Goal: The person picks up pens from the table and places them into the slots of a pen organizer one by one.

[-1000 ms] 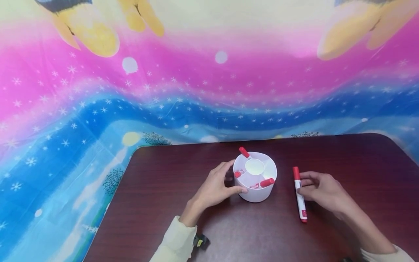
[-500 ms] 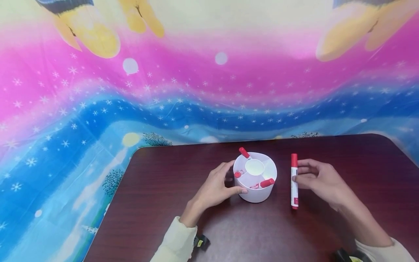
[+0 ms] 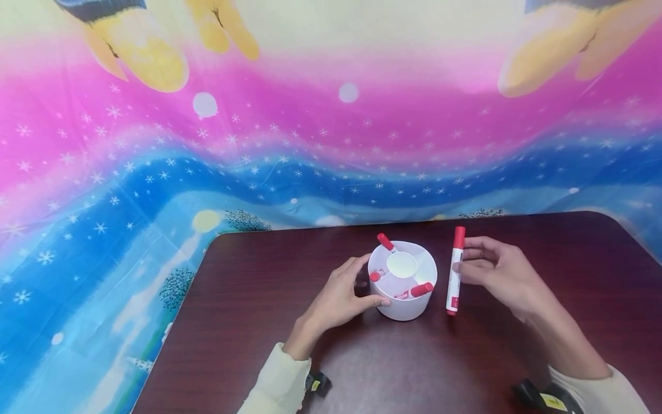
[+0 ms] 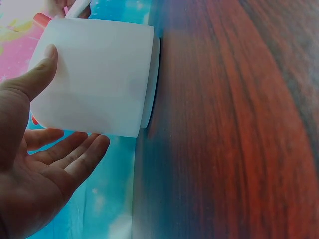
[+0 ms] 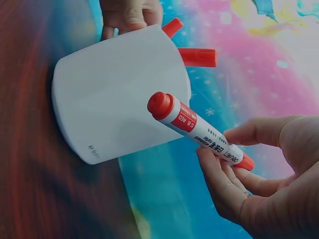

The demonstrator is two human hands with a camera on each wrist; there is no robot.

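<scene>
A white round pen holder (image 3: 402, 310) with divided compartments stands upright on the table. Three red-capped markers lean inside it: one at the front right (image 3: 421, 289), one at the back (image 3: 384, 240) and one at the left (image 3: 376, 276). My left hand (image 3: 333, 296) holds the holder's left side, thumb (image 4: 42, 74) on its wall near the rim and fingers round the other side. Right of the holder, my right hand (image 3: 501, 276) pinches a red whiteboard marker (image 3: 455, 273) between thumb and fingers. Its cap points up and away; its red tail end (image 5: 161, 105) faces the right wrist camera.
The dark brown wooden table (image 3: 248, 287) has a rounded far edge. Behind it hangs a pink and blue printed cloth (image 3: 310, 132). Black wrist devices show beside the left sleeve (image 3: 281, 374) and the right sleeve (image 3: 589, 391).
My right hand has lifted the marker and brought it left toward the pen holder, and the marker's tilt has changed. The left hand and holder have stayed in place.
</scene>
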